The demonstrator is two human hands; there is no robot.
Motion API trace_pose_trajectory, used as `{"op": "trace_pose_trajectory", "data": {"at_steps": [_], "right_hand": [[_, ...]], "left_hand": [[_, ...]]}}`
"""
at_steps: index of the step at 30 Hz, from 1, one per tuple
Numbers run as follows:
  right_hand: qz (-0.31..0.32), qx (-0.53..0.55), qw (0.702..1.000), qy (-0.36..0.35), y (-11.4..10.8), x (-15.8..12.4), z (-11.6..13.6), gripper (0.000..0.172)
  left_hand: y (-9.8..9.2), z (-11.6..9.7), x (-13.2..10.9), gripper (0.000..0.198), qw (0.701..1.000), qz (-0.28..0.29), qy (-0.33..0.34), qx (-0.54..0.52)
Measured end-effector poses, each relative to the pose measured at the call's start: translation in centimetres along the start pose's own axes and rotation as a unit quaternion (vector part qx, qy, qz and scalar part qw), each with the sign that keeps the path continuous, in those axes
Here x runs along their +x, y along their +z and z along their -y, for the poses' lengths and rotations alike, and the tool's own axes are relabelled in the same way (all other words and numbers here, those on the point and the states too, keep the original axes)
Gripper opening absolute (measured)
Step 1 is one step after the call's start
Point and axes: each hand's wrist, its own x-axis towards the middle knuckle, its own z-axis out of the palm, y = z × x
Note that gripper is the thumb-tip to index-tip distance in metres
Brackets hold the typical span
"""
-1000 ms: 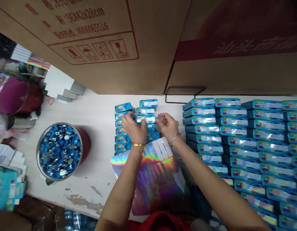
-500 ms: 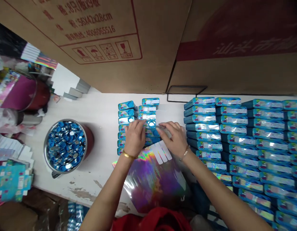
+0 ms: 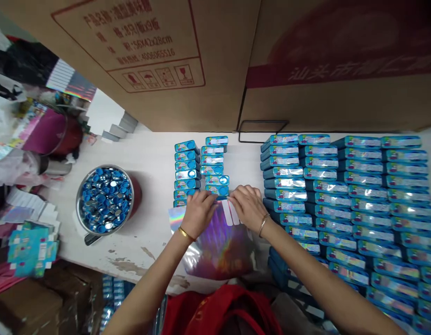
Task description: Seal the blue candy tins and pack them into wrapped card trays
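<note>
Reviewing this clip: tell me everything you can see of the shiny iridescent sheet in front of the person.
The iridescent sheet looks like glossy holographic film, mostly purple with reddish and rainbow glints. White strips show near its far edge, beside the right hand. It lies on the pale table, between the red clothing and the small blue boxes. The left hand overlaps its far part; how firmly either hand touches it is unclear.

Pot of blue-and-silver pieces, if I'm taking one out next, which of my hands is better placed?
Probably your left hand: it is clearly nearer the pot, which stands to its left. Your right hand is farther off, beside the white strips on the holographic sheet.
</note>
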Motion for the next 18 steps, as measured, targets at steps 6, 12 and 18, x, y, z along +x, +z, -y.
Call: {"op": "trace_pose_trajectory", "data": {"at_steps": [6,12,18], "right_hand": [[-0.012,0.067,0.996,0.060,1.3,0.1,-0.5,0.029],[-0.030,0.115,0.985,0.121,3.0,0.0,-1.1,0.028],[-0.039,0.121,0.989,0.074,2.3,-0.3,-0.3,0.029]], "left_hand": [[1.3,-0.2,-0.1,0.024,0.993,-0.062,0.064,0.080],[2.1,-0.6,-2.3,0.019,0.990,-0.093,0.093,0.050],[1.5,-0.8,-2.6,0.025,0.992,-0.122,0.028,-0.004]]}}
